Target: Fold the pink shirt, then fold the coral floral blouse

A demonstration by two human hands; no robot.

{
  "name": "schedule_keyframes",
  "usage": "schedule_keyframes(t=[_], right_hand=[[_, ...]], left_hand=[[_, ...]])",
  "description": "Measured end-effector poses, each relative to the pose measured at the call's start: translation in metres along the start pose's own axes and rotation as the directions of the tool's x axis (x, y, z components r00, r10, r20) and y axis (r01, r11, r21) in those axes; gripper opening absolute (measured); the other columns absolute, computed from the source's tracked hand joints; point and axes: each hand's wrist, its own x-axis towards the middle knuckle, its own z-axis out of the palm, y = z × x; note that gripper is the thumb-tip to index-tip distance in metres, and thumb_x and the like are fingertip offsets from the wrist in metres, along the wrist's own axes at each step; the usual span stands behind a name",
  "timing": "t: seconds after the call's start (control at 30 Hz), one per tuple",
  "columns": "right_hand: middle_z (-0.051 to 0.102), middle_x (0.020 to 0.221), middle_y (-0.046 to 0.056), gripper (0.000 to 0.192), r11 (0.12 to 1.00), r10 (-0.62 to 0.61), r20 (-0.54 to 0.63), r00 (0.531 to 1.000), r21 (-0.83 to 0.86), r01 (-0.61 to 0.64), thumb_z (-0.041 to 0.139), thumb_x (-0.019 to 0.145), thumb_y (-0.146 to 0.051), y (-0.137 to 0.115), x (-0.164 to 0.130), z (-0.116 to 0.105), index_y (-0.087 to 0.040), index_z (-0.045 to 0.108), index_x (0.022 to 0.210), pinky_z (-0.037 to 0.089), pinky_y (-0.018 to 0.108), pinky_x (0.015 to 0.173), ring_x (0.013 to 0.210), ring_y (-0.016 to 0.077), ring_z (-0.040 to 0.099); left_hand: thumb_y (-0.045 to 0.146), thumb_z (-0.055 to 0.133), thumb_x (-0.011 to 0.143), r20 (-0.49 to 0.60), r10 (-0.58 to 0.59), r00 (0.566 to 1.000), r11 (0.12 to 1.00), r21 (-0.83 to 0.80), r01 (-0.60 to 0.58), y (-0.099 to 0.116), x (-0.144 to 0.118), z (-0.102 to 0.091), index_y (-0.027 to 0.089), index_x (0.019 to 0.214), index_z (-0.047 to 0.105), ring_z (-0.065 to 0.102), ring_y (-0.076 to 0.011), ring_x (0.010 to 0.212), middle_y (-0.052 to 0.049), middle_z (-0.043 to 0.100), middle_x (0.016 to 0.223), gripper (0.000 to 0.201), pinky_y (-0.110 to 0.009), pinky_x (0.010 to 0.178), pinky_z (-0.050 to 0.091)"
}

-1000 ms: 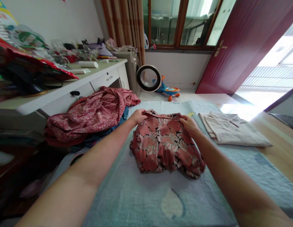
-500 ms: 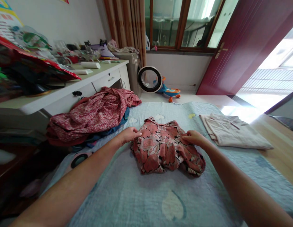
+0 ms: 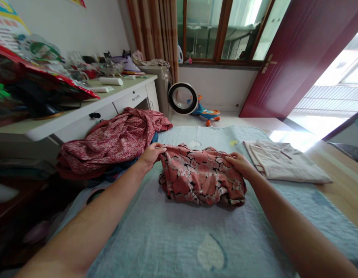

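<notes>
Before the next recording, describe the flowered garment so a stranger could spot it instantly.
On the pale blue cover, look between the heaped red cloth at left and the folded beige garment at right. The flowered garment alone has large reddish blooms amid black.

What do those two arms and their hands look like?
The left arm and right arm are bare where they show: no sleeves, watch or cables. The left grip and right grip are human hands without gloves; whether rings are worn is too small to tell.
</notes>
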Motion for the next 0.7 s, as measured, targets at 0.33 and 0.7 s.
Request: schedule_keyframes(t=[0.33, 0.7], right_hand=[[0.07, 0.105, 0.013, 0.052, 0.953, -0.016, -0.043, 0.999, -0.304, 0.002, 0.072, 0.072, -0.054, 0.014, -0.024, -0.026, -0.015, 0.065, 0.105, 0.049, 0.028, 0.074, 0.091, 0.0238, 0.066], [0.074, 0.106, 0.008, 0.044, 0.954, -0.106, 0.292, 0.95, -0.24, 0.181, 0.065, 0.064, -0.013, 0.005, -0.055, -0.014, -0.017, 0.067, 0.108, 0.051, 0.029, 0.079, 0.095, 0.0249, 0.067]], left_hand=[[0.051, 0.082, 0.057, 0.147, -0.315, 0.938, 0.941, 0.177, 0.288, -0.021, -0.026, -0.029, 0.016, 0.087, 0.064, 0.061, -0.0123, 0.064, -0.002, 0.069, 0.081, 0.049, -0.022, 0.057, 0.04], [0.04, 0.074, 0.065, 0.36, -0.325, 0.874, 0.895, 0.416, 0.161, -0.02, -0.057, -0.01, 0.015, 0.083, 0.064, 0.048, -0.0067, 0.043, 0.0, 0.066, 0.069, 0.032, -0.019, 0.041, 0.022]])
